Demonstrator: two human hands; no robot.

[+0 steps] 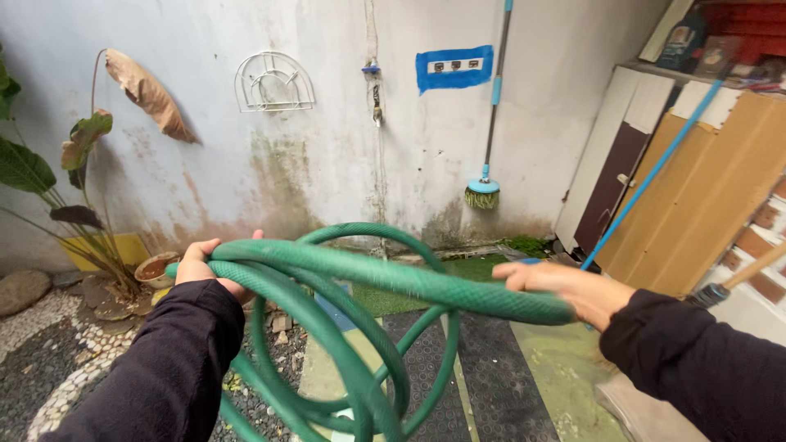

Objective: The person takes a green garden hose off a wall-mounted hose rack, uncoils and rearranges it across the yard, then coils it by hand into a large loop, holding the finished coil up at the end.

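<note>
1. Coiling the hose (352,278) is, we are judging, the step in hand: our left hand (205,266) is closing round several loops at chest height, while our right hand (565,290), blurred, is lying along one strand, fingers seemingly only part curled.
2. Judging next, we are needing to bring that strand across onto the bundle.
3. Looking around, the wall (311,147) is standing ahead, the plant (49,172) left, boards (696,196) right; loops are dangling over the mats (491,368).
</note>
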